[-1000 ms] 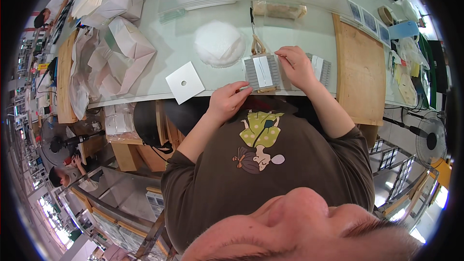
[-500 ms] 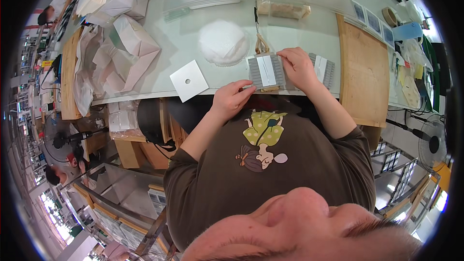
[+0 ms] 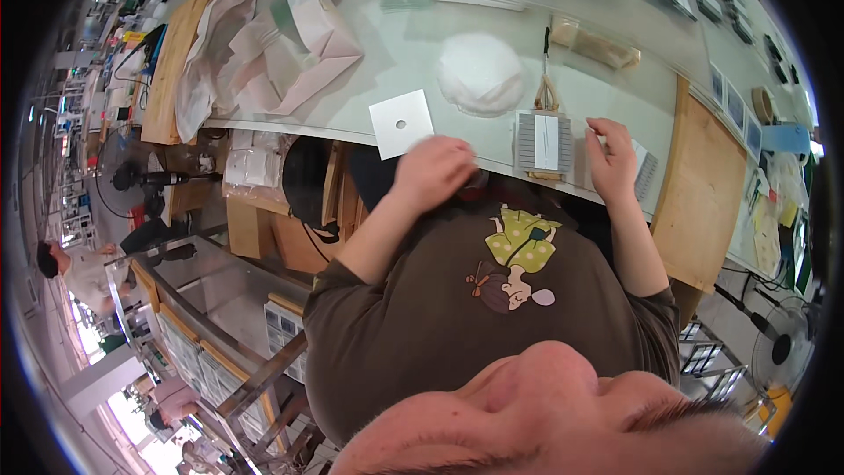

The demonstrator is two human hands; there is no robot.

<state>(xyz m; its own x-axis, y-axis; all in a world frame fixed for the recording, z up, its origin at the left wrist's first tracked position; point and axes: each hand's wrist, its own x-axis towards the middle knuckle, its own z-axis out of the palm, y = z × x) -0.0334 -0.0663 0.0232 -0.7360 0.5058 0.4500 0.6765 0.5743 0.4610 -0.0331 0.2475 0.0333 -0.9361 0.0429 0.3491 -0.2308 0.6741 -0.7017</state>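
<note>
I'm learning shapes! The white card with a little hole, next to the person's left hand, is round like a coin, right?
Not quite. The white card with a little hole is square, not round, as the head view shows. It does lie next to the left hand.

You had a grey ribbed rectangular pad lying flat at the table edge, a white strip down its middle; beside it, a white square sheet with a central hole lay flat.
</note>
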